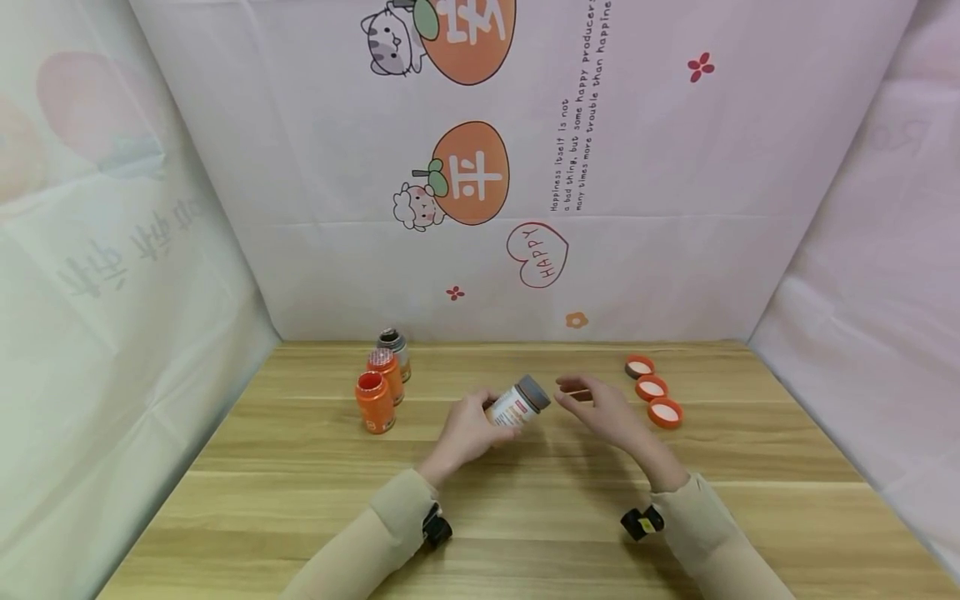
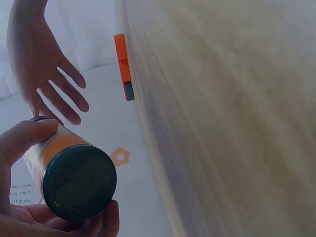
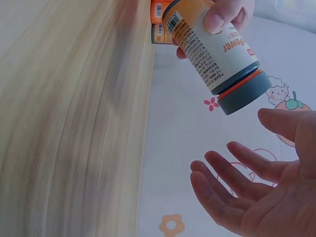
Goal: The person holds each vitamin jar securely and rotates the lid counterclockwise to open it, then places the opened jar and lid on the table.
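Observation:
My left hand (image 1: 471, 429) grips a supplement bottle (image 1: 513, 408) around its body, tilted with its dark grey cap (image 1: 533, 392) up and to the right. In the right wrist view, the bottle (image 3: 215, 47) has a white and orange label with a barcode, and an orange ring shows at the cap's (image 3: 244, 92) lower edge. The dark base (image 2: 79, 182) faces the left wrist camera. Close to the cap but apart from it, my right hand (image 1: 603, 410) has its fingers spread and relaxed, holding nothing.
At the left of the wooden table (image 1: 525, 533) stand an orange uncapped bottle (image 1: 375, 403), a second orange bottle (image 1: 386, 373) and a grey one (image 1: 395, 352). Three caps (image 1: 652, 388) lie upturned in a row at the right. Printed cloth walls (image 1: 337, 267) surround the table.

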`<act>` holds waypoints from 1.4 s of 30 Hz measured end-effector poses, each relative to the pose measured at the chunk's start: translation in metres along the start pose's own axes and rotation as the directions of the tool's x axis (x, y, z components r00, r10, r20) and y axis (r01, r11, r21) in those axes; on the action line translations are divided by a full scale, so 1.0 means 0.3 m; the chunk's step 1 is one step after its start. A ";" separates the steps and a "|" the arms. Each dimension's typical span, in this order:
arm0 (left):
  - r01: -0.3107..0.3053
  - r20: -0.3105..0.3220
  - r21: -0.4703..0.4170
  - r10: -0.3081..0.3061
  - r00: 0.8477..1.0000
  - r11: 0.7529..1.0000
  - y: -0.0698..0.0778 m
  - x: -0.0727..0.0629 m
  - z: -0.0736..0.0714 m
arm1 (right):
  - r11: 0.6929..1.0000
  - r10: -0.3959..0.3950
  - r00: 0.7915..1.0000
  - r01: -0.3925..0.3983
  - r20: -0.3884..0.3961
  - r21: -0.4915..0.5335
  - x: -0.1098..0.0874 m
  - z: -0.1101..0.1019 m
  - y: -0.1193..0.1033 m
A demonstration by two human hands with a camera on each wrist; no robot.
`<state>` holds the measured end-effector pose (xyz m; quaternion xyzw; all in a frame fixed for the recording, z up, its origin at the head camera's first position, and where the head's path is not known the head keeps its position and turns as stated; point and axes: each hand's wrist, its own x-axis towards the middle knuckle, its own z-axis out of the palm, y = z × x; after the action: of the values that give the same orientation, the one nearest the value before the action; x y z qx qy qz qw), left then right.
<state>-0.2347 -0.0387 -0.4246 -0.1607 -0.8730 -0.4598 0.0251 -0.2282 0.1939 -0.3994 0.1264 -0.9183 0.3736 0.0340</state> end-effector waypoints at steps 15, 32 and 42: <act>0.002 0.049 -0.028 -0.001 0.999 1.000 0.024 -0.035 0.006 | 1.000 -0.019 1.000 0.019 0.001 0.024 -0.006 0.011 -0.023; -0.037 0.059 -0.014 0.038 0.998 0.999 0.032 -0.068 0.011 | 0.997 -0.028 0.999 0.026 0.035 0.067 -0.015 0.034 -0.080; -0.043 0.049 0.026 0.042 0.998 0.999 0.051 -0.080 0.006 | 0.992 -0.042 0.997 0.034 0.063 0.122 -0.022 0.062 -0.088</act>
<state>-0.2072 -0.0353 -0.4181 -0.1900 -0.8758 -0.4434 0.0158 -0.2144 0.1643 -0.3959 0.1580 -0.8921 0.4233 0.0033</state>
